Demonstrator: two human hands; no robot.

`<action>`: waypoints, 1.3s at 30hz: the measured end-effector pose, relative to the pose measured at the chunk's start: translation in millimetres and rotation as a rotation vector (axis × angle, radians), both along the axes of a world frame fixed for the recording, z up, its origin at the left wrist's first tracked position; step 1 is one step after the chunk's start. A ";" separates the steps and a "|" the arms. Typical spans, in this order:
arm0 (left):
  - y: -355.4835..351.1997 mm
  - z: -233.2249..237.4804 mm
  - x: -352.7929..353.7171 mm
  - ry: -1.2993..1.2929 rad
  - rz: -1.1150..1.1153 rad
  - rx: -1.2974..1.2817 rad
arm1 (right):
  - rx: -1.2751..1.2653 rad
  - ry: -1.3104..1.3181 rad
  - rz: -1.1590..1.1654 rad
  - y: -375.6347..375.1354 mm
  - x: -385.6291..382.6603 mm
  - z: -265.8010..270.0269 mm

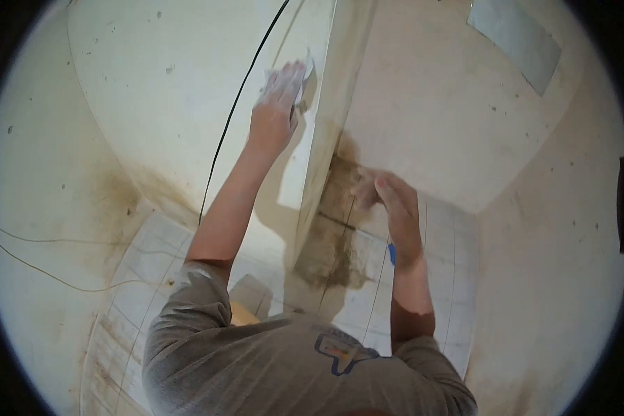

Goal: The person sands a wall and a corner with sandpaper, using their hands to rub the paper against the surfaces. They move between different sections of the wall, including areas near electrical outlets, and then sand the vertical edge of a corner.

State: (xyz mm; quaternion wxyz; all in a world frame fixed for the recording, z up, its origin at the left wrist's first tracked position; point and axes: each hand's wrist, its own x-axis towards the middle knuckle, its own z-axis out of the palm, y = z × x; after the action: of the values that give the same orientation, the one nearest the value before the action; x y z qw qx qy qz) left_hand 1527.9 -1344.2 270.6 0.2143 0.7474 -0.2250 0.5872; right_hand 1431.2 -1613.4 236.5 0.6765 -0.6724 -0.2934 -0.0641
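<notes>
My left hand (277, 104) lies against the cream wall (187, 76) close to its outer edge, fingers stretched over a thin, whitish, crumpled sheet (308, 69). The sheet looks like a cloth or paper, and its edges stick out around the fingers. White dust coats those fingers. My right hand (395, 201) is raised in the air to the right of the wall edge (320, 152), with its fingers partly bent, apart and slightly blurred. Nothing shows in it.
A black cable (237, 104) hangs down the wall left of my left hand. Thin yellowish wires (55, 240) cross the left side. Stained floor tiles (347, 260) lie below, with a small blue thing (392, 254) beside my right forearm. A grey panel (518, 41) is at upper right.
</notes>
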 end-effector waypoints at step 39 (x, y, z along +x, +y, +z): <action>-163.5 -72.6 88.3 0.825 0.120 -0.423 | 0.172 0.123 0.838 -37.7 337.6 -60.8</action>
State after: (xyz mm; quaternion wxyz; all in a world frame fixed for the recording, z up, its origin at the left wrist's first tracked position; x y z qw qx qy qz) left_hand 1616.2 -1507.7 198.0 0.3994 0.8700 0.0471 0.2854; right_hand 1768.8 -1651.1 175.7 0.7137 -0.4389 -0.4939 0.2324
